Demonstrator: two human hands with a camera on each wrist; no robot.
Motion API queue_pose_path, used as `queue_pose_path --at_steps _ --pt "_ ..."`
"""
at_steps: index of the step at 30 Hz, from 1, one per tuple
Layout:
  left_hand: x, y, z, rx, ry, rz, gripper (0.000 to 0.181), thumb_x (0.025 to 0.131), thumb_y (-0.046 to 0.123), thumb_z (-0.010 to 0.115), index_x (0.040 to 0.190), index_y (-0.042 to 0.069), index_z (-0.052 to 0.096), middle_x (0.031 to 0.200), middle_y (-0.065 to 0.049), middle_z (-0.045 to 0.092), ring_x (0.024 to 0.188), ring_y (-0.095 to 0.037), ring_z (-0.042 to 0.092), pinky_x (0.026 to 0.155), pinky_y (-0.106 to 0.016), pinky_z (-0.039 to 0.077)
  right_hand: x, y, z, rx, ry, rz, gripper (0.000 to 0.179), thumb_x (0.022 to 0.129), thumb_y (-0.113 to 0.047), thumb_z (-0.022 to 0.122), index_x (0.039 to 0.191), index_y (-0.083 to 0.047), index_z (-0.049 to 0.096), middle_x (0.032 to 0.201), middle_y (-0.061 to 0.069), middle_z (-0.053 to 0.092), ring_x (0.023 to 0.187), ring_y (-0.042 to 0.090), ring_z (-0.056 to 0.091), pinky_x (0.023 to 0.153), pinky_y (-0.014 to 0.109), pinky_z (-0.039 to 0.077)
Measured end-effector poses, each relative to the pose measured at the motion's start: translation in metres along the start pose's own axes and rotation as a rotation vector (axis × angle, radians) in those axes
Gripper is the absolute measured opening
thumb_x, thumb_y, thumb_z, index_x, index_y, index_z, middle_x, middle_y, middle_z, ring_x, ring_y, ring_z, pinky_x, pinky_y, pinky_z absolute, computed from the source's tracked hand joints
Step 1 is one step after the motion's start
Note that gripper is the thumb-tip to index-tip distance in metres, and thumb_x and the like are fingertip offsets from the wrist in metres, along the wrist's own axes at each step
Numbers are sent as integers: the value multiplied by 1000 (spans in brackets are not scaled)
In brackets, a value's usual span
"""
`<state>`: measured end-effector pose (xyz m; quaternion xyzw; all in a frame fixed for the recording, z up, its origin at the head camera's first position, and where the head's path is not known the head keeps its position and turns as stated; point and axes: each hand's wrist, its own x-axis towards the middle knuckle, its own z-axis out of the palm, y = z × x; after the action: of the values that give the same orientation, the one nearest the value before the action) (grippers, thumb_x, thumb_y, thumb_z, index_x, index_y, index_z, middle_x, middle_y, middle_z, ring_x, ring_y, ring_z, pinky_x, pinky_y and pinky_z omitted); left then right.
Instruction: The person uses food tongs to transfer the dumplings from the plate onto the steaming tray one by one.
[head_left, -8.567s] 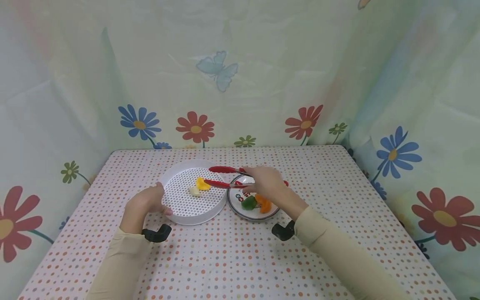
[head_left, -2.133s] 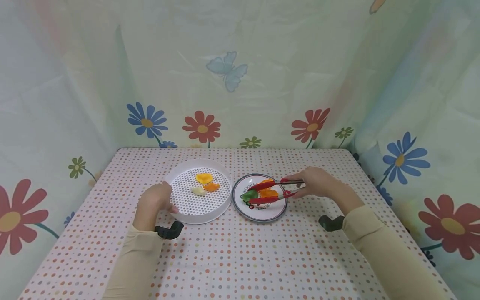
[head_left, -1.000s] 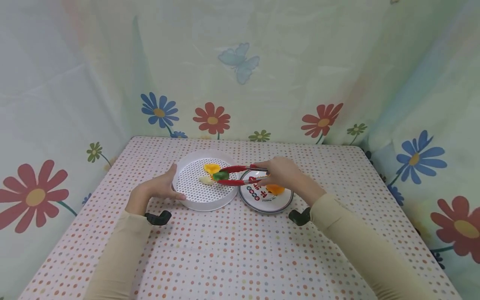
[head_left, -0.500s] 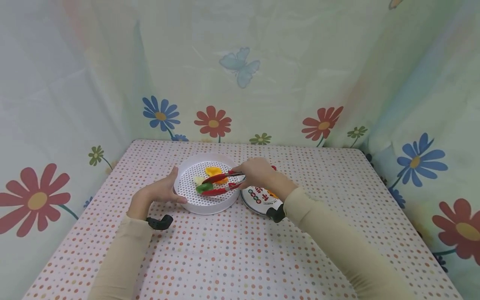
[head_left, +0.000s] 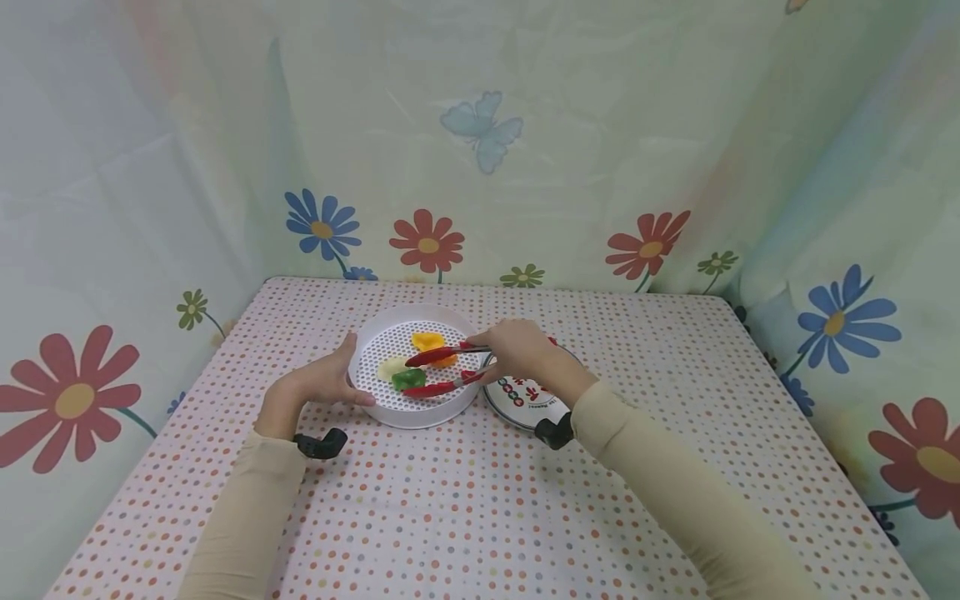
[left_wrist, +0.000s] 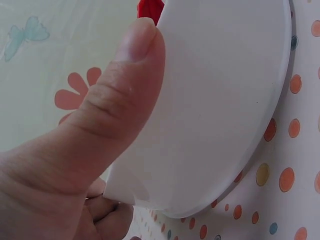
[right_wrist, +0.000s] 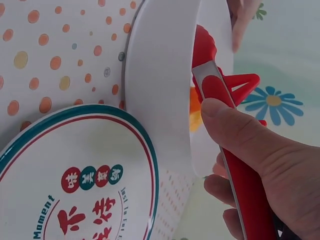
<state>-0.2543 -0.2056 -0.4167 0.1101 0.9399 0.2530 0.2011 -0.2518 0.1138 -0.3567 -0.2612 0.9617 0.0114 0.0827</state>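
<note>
My left hand [head_left: 318,379] holds the near-left side of a round white steamer tray [head_left: 420,417] with a perforated floor; its thumb [left_wrist: 120,95] lies against the outer wall. My right hand [head_left: 517,346] grips red-tipped metal tongs [right_wrist: 245,190] that reach over the tray's right rim. The tongs' arms stand apart. Between and just left of their tips lies a green bell pepper piece [head_left: 407,380] on the tray floor. Beside it are a pale piece [head_left: 392,369], a yellow pepper piece [head_left: 427,341] and an orange one [head_left: 446,361], partly covered by the tongs.
A white plate [head_left: 525,412] with a teal rim and red lettering stands against the tray's right side, partly under my right hand and wrist. The table wears a dotted cloth [head_left: 450,517]. A flowered curtain [head_left: 480,225] rises behind the back edge.
An orange piece, then the green one, went from plate to tray with the tongs. In the last half second the tongs opened and let the green pepper piece go. The left hand stayed at the tray.
</note>
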Motion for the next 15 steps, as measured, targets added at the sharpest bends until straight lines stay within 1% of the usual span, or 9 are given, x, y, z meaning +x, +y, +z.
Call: queue_pose_path --at_steps 2,6,8,11,13,15 --pt "1 -1 1 -1 2 0 141 62 59 79 149 -1 -14 157 -27 0 143 -45 11 116 -57 17 -3 4 0 26 2 14 68 73 -44 80 135 -29 55 115 1 70 86 16 59 68 27 51" --pt "2 -2 1 -7 -1 4 142 61 60 79 149 -1 -14 157 -27 0 144 -45 11 116 -57 16 -12 14 0 59 11 59 70 73 -42 80 136 -31 53 114 1 70 87 16 59 69 26 51" --pt "1 -2 1 -15 -5 7 141 62 59 79 149 -1 -15 157 -27 -1 144 -45 10 116 -56 16 -20 21 -1 67 17 85 72 73 -42 80 138 -31 51 106 2 72 84 16 58 69 27 50" --pt "0 -1 1 -25 -10 12 140 63 57 80 149 -1 -15 157 -26 -3 144 -44 9 117 -56 15 -36 33 -3 83 45 123 74 73 -45 79 139 -30 50 97 2 72 81 18 58 68 29 50" --pt "0 -1 1 -27 -11 8 140 64 55 81 149 0 -15 157 -25 -4 144 -44 9 117 -56 15 -50 42 -4 88 69 150 75 73 -47 79 139 -30 49 102 4 72 85 19 59 69 30 50" --pt "0 -2 0 -24 -12 7 139 64 55 80 149 1 -15 157 -25 -4 144 -44 9 117 -56 15 -63 52 -5 99 89 181 75 72 -49 79 139 -29 50 112 7 70 90 22 60 69 32 52"
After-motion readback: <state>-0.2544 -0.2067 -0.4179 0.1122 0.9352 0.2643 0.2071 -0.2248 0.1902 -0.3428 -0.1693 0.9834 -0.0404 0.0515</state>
